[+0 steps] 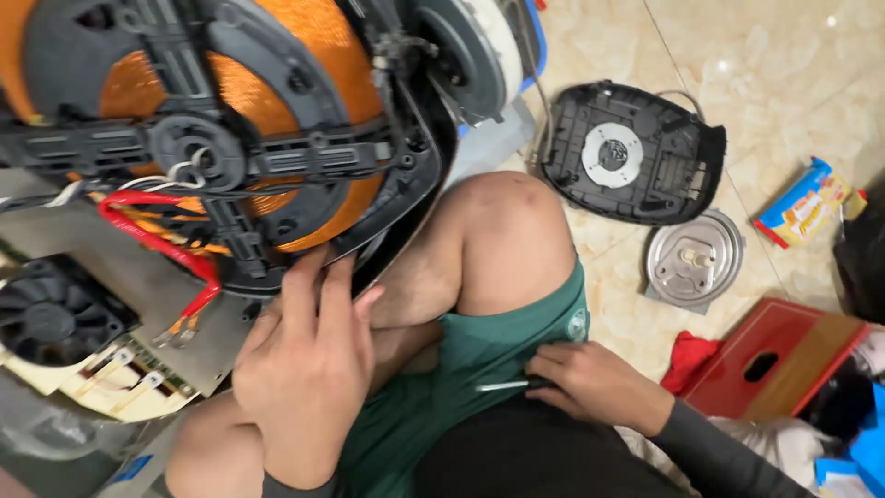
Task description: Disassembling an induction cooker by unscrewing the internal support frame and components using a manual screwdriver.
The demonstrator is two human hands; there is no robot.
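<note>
At ten o'clock of the view, resting across the person's lap, an opened cooker body (pixel 230 138) is seen, its copper coil (pixel 304 55) bared under a black plastic frame (pixel 198 152). It is judged heavy and rigid in the shell but fragile inside: the coil windings, the red wires (pixel 157 235) and the circuit board (pixel 120 378) at eight o'clock could be bent or torn. A hold is best taken on the curved outer rim, not on the frame or wires. The left hand (pixel 300 378) is laid open against that rim at six o'clock of the coil, fingers spread and pressing, nothing clasped. A black fan (pixel 51 318) sits at nine o'clock.

On the tiled floor (pixel 784 83), at two o'clock, a black bottom cover (pixel 631 152) lies, and just below it a round metal plate (pixel 693 260). A red stool (pixel 774 355) stands at four o'clock, with a red cloth (pixel 687 355) beside it and a blue and yellow packet (pixel 802 203) at three o'clock. The right hand (pixel 595 383) is closed about a thin screwdriver (pixel 502 385) on the green shorts (pixel 470 369). The raised knee (pixel 507 240) crowds the rim.
</note>
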